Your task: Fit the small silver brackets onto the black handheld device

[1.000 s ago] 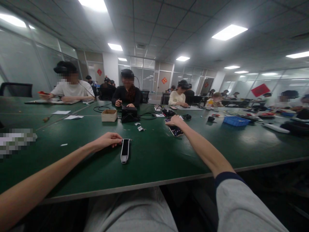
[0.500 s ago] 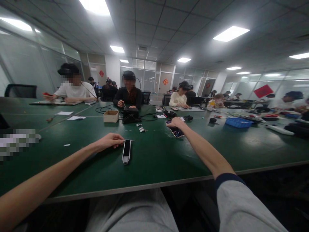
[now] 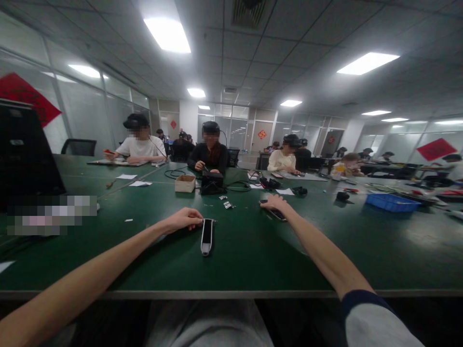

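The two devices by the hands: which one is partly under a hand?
The phone, partly covered by the right hand. The white-framed device lies beside the left hand, its dark panel uncovered.

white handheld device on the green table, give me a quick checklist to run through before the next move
1. White handheld device lying on the green table, inside its near edge: ok.
2. Left hand at the device's far end: ok.
3. Left hand's hold secure: cannot tell, the fingertips are too small and partly hidden.
4. Right hand free: not ok, it is on the phone.
5. Small silver packets apart from the device: ok, they lie beyond it.
6. Device switched on: cannot tell, its face looks dark.
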Motion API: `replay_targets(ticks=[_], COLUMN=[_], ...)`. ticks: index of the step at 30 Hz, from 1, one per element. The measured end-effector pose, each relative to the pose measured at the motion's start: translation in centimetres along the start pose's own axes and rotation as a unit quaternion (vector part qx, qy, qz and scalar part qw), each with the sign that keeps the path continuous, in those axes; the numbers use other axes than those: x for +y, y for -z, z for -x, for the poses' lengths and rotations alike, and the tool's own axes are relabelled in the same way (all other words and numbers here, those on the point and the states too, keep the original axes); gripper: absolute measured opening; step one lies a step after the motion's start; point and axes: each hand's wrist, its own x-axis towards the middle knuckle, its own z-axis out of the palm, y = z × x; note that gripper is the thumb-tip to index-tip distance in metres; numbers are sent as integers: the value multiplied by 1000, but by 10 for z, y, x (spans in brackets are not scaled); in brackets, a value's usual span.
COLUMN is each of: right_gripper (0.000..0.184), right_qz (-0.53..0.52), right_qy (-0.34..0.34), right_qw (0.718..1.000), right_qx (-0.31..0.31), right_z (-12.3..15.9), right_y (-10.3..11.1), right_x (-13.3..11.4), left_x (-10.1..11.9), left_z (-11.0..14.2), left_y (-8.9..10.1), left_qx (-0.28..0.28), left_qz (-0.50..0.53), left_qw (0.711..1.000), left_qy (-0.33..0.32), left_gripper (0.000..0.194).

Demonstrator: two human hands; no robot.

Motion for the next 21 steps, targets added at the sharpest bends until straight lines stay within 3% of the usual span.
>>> replay_targets(ticks=[3, 5, 8, 13, 21], right_gripper=[60, 45, 31, 27, 29], right_qz=[5, -7, -16, -17, -29], right_qy=[138, 241, 320, 337, 309], right_qw=[990, 971, 946, 938, 948], right_qx=[30, 7, -43, -73, -72], right_z=[7, 11, 16, 13, 12], right_y=[7, 12, 16, 13, 10], right_x=[-24, -46, -79, -114, -132], left_x=[0, -2, -4, -3, -3], left_z=[0, -1, -2, -2, -2], left_y=[-1, -2, -4, -6, -4], left_qx=[7, 18, 36, 49, 29], left_qz=[-3, -10, -23, -42, -38], left_qw=[1000, 1000, 999, 998, 999], left_qy=[4, -1, -17, -18, -22], left_gripper=[50, 52, 53, 54, 54])
